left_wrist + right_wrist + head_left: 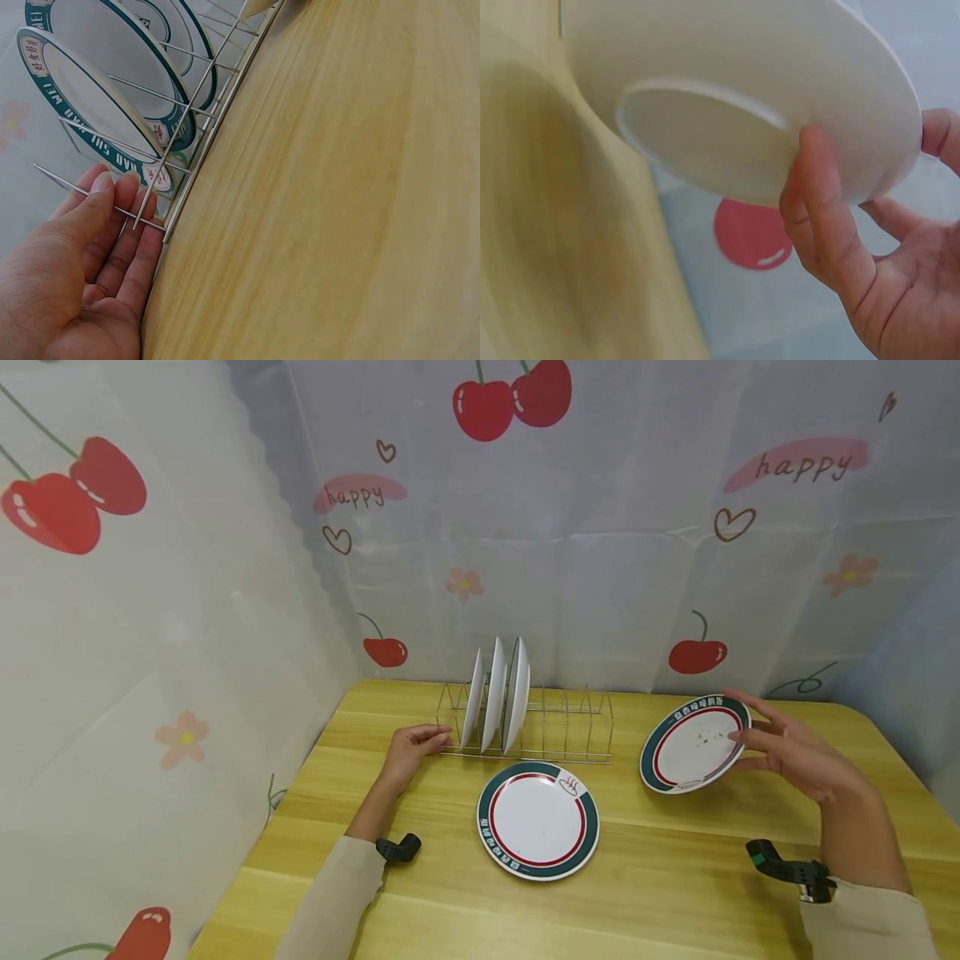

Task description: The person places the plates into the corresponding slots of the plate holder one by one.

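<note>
My right hand (798, 752) holds a white plate (693, 745) with a green and red rim, tilted above the right side of the table. In the right wrist view the fingers lie under the pale underside of the plate (735, 97). At the left end of the wire dish rack (570, 756), my left hand (411, 752) pinches the end wire between thumb and fingers, as the left wrist view shows at the rack (196, 161). Several plates (493, 697) stand on edge in the rack's left slots. Another plate (537, 821) lies flat, face up, before the rack.
The wooden table (660, 893) ends at the back against a curtain (600, 585) printed with cherries and hearts. More of this cloth hangs along the left side. Bare wire slots make up the right half of the rack. Small crumbs or marks show on the held plate.
</note>
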Demonstrator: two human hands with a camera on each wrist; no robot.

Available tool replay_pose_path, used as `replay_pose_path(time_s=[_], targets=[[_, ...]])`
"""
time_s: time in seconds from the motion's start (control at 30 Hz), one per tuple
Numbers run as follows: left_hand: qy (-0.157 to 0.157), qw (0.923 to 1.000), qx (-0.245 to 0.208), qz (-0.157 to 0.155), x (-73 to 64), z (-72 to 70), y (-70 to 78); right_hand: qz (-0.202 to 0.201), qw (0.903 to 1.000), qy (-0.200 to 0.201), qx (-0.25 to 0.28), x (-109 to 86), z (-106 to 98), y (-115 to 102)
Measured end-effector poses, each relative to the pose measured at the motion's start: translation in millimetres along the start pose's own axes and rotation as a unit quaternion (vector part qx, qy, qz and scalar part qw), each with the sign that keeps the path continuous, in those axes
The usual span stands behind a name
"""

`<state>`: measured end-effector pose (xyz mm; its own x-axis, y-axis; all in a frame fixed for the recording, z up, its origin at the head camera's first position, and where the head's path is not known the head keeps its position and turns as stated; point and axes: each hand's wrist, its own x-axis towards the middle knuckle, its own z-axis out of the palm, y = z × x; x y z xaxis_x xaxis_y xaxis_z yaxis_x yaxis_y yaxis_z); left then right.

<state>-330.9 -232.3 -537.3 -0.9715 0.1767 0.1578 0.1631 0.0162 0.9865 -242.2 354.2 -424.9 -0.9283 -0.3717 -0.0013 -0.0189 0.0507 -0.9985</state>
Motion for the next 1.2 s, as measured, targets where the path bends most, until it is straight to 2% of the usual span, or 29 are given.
replay_pose_path(time_s=[0.27, 0.4, 0.63, 0.8, 1.03, 1.2], targets=[[-0.003, 1.0, 0.009, 0.004, 0.1, 2.2, 0.7, -0.042, 0.9976, 0.049, 0.027, -5.8, 13.6, -20.6], [-0.002, 0.9999, 0.01, 0.0, -0.3, 2.2, 0.8, -0.062, 0.9953, 0.07, 0.024, -8.3, 20.9, -30.9], [-0.005, 1.0, 0.0, 0.003, -0.3, 1.7, 1.3, -0.075, 0.9937, 0.078, 0.028, -8.0, 35.7, -47.6], [-0.005, 1.0, -0.001, 0.006, -0.4, 1.4, 1.7, -0.072, 0.991, 0.11, 0.024, -2.4, 51.0, -54.5], [-0.005, 1.0, 0.002, 0.005, 0.5, 0.1, 2.3, -0.127, 0.9832, 0.093, 0.091, 13.4, 75.3, -51.6], [-0.005, 1.0, -0.004, 0.007, 0.5, 0.5, 0.3, -0.143, 0.9795, 0.108, 0.091, 22.4, 95.5, -50.7]])
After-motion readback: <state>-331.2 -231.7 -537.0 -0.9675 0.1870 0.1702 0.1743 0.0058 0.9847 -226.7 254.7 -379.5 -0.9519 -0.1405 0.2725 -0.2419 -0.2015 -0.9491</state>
